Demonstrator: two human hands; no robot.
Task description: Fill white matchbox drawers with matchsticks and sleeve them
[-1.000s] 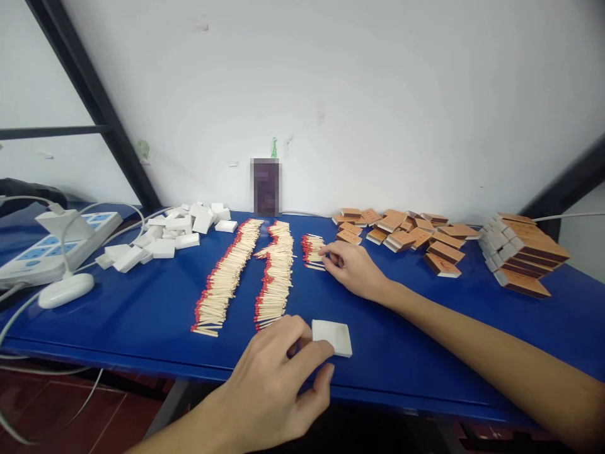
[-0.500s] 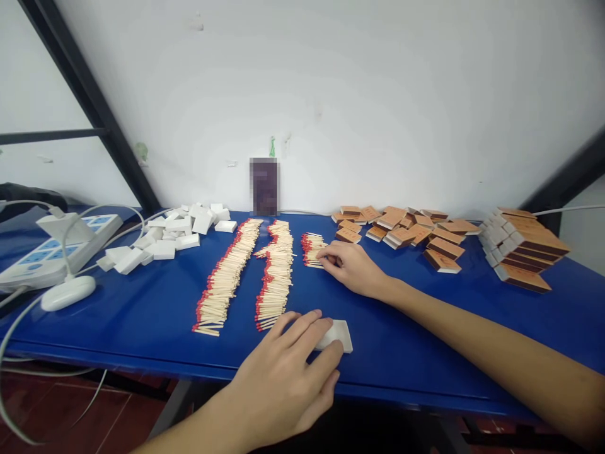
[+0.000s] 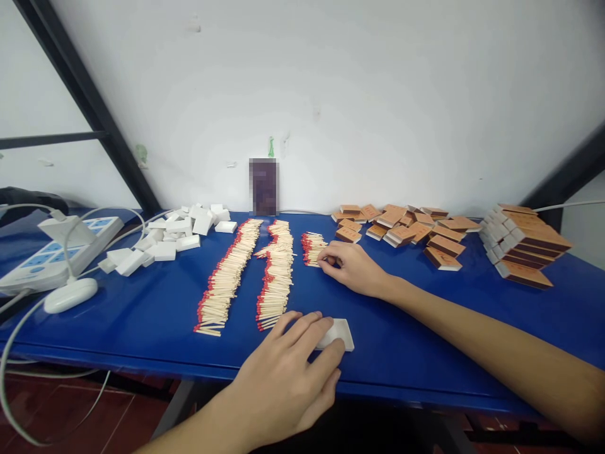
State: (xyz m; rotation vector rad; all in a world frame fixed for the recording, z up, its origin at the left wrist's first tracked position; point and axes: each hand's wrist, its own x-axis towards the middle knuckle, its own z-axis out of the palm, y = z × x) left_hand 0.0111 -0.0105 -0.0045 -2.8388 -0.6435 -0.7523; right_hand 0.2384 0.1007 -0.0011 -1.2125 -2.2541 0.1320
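Observation:
With its fingers over a small white matchbox tray (image 3: pixel 341 334), my left hand (image 3: pixel 297 366) holds the tray against the table near the front edge. The tray's right end shows; its left part is hidden under my fingers. My right hand (image 3: pixel 352 268) is pinched closed at the right side of the short row of matches (image 3: pixel 312 248), thumb and forefinger on the stick ends. How many matches it grips is hidden. Left of this row lie a middle row of red-headed matches (image 3: pixel 276 277) and a longer row of matches (image 3: pixel 229 277).
White trays (image 3: pixel 177 228) are heaped at the back left beside a power strip (image 3: pixel 61 252) with cables. Orange matchbox sleeves (image 3: pixel 401 227) lie scattered at the back right. Filled-looking matchboxes (image 3: pixel 529 243) are stacked further right. A pixelated dark rectangle (image 3: pixel 265 187) stands against the wall.
Hardly anything differs. My right thumb and forefinger have shifted very slightly at the short row; my left hand stays on the tray.

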